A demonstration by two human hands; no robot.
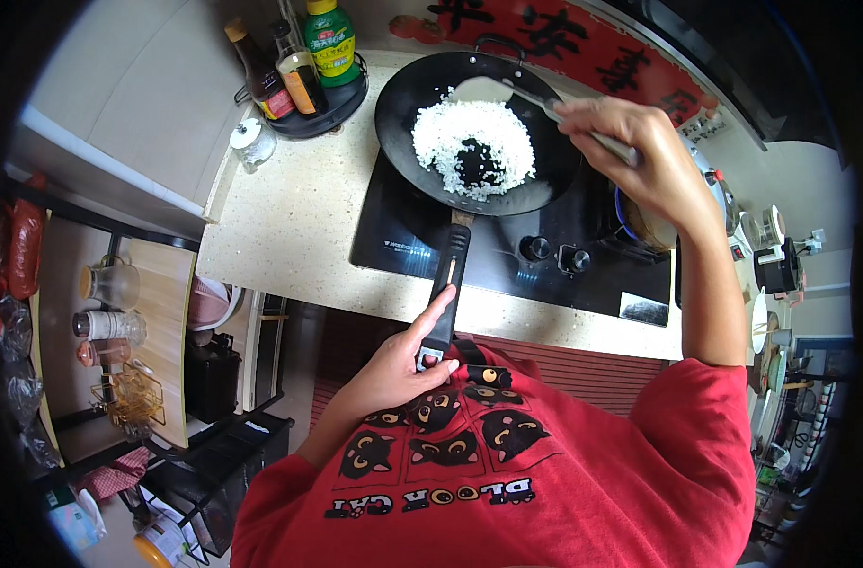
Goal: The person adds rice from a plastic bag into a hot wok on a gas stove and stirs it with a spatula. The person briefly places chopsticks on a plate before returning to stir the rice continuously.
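Observation:
A black wok (403,106) sits on the left burner of a black glass cooktop (396,234). White cooked rice (438,135) lies in it as a ring around a bare dark patch, with loose grains at the edges. My right hand (637,142) grips the handle of a spatula (481,90), whose pale blade rests at the far edge of the rice. My left hand (410,366) is around the end of the wok's long black handle (447,305), close to my shirt, with the index finger laid along it.
Sauce bottles (261,71) stand on a dark round tray (332,117) at the back left, beside a small lidded glass jar (252,144). A blue-rimmed pot (644,224) is on the right burner, under my right forearm. Shelves with glassware (115,282) line the left side.

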